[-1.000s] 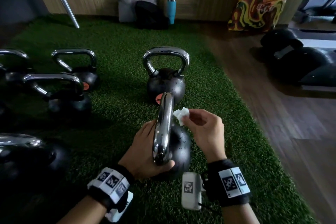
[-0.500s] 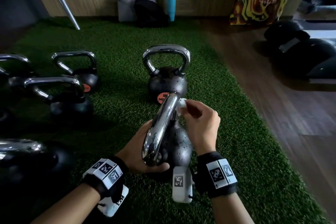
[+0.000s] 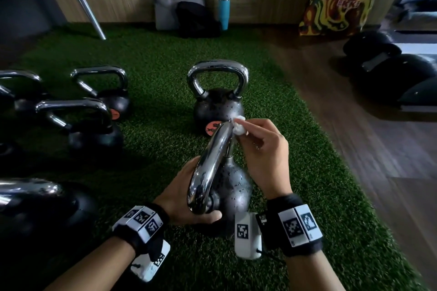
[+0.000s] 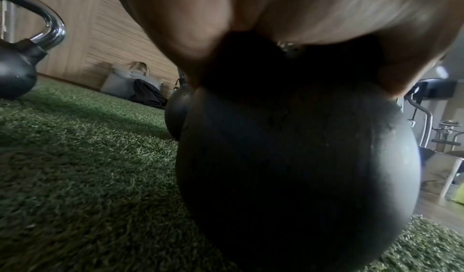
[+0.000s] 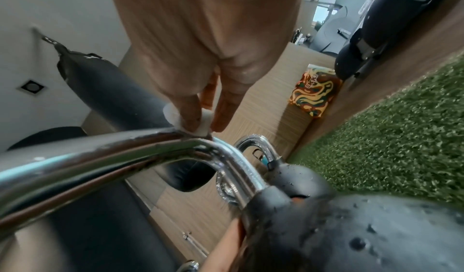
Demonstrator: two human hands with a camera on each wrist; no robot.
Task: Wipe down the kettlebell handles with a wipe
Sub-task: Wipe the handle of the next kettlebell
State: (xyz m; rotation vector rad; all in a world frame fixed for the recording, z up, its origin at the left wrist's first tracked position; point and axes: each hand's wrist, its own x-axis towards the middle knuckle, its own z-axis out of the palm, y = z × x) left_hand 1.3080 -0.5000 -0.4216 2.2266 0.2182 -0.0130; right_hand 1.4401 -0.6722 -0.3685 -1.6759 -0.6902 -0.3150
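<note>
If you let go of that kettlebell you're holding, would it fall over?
Probably not far. The kettlebell has a round, bulky body low on the grass mat, so it likely rocks back and settles. It looks like solid metal, so heavy for its size. Its shiny handle may be slippery, especially under the wipe.

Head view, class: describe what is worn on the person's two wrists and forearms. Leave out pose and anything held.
Both forearms are bare, with no sleeves. Each wrist carries a black band fitted with white tiles printed with black square codes. A white camera block bearing one such code hangs by the right band; a similar block hangs under the left.
</note>
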